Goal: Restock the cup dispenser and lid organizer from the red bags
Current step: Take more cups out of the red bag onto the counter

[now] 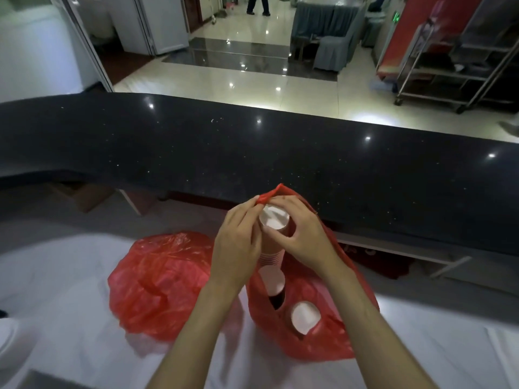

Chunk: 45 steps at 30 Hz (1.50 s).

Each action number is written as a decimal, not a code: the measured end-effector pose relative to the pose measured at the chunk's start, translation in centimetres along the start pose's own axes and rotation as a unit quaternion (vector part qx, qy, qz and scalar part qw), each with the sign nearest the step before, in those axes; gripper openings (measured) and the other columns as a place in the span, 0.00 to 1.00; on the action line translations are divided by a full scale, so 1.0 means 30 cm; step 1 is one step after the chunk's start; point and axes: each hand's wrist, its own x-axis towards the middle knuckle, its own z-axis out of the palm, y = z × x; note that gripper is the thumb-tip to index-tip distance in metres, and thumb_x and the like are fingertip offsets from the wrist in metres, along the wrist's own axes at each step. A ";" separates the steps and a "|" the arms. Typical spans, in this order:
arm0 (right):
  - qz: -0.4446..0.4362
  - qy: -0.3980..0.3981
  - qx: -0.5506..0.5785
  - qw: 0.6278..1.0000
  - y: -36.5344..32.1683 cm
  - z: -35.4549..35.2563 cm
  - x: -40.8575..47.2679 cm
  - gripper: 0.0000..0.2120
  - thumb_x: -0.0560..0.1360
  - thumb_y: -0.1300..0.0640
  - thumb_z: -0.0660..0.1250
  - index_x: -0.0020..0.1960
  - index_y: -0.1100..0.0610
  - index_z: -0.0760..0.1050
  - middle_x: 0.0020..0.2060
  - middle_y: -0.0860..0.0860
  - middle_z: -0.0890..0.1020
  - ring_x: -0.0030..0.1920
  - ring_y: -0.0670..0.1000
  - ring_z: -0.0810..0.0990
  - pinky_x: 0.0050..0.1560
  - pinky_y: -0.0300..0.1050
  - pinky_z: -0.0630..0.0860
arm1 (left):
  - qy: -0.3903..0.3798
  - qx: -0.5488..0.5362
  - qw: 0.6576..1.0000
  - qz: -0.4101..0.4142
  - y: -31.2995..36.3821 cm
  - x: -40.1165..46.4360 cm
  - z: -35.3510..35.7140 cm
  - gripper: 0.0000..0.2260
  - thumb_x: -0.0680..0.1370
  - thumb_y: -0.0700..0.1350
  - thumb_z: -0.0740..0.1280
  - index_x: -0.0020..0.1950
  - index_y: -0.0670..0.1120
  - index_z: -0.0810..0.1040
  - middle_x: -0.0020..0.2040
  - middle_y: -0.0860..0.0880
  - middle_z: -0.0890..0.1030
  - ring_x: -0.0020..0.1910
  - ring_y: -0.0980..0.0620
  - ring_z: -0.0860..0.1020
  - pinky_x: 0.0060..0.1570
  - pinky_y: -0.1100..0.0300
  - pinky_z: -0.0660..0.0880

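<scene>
Both hands [269,234] grip a red, white-lined cup stack [273,237] above its open red bag [317,332].

Both my bare forearms reach forward and meet at the stack of cups [273,228]. My left hand [238,242] curls against its left side, fingertips pinching up by the rim. My right hand [302,234] wraps its right side, thumb hooked across the front below the rim.

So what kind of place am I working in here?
Likely a hotel or banquet-hall service counter: a long black stone countertop, a polished tile floor beyond it, skirted tables and a metal trolley rack.
</scene>
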 end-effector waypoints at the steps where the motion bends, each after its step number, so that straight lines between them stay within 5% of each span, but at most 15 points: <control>1: 0.002 0.000 -0.004 1.000 0.013 0.004 0.001 0.22 0.77 0.53 0.77 0.69 0.52 0.79 0.63 0.44 0.80 0.68 0.46 0.77 0.69 0.47 0.74 | 0.002 0.005 1.000 -0.008 -0.016 0.010 0.002 0.18 0.82 0.36 0.67 0.71 0.45 0.79 0.71 0.52 0.79 0.70 0.54 0.74 0.69 0.60 0.73; 15: 0.027 0.037 -0.021 0.999 0.087 0.114 -0.065 0.41 0.69 0.55 0.83 0.76 0.50 0.69 0.69 0.46 0.76 0.71 0.45 0.75 0.67 0.43 0.76 | -0.038 -0.039 0.998 -0.016 -0.109 0.041 0.017 0.20 0.79 0.34 0.69 0.69 0.49 0.82 0.65 0.55 0.83 0.63 0.53 0.78 0.64 0.59 0.75; 24: 0.035 0.072 -0.032 0.996 0.074 0.067 -0.112 0.40 0.69 0.54 0.84 0.76 0.48 0.68 0.69 0.44 0.76 0.72 0.45 0.75 0.69 0.49 0.76 | -0.060 -0.021 0.998 -0.015 -0.113 0.033 0.015 0.21 0.79 0.36 0.69 0.71 0.50 0.81 0.67 0.55 0.81 0.63 0.52 0.78 0.61 0.56 0.76; 34: 0.008 0.190 -0.026 0.981 -0.037 -0.051 -0.222 0.43 0.68 0.56 0.85 0.76 0.51 0.66 0.70 0.45 0.74 0.71 0.44 0.74 0.71 0.37 0.68 | -0.082 -0.008 0.996 -0.015 -0.055 0.021 -0.010 0.23 0.79 0.40 0.71 0.75 0.49 0.77 0.71 0.53 0.79 0.67 0.51 0.75 0.64 0.54 0.75; 40: 0.008 0.248 -0.019 0.969 -0.097 -0.090 -0.261 0.44 0.67 0.54 0.86 0.75 0.48 0.65 0.71 0.39 0.72 0.70 0.46 0.75 0.69 0.52 0.76 | -0.119 0.006 0.992 -0.030 -0.018 -0.010 -0.034 0.25 0.81 0.44 0.70 0.78 0.48 0.72 0.76 0.53 0.73 0.72 0.48 0.71 0.63 0.48 0.75; 45: 0.024 0.314 -0.013 0.949 -0.133 -0.087 -0.309 0.44 0.66 0.56 0.86 0.75 0.55 0.66 0.70 0.31 0.69 0.70 0.41 0.73 0.70 0.37 0.71 | -0.118 -0.005 0.992 -0.032 -0.008 -0.050 -0.052 0.24 0.81 0.43 0.70 0.78 0.47 0.72 0.76 0.51 0.70 0.72 0.47 0.69 0.67 0.49 0.72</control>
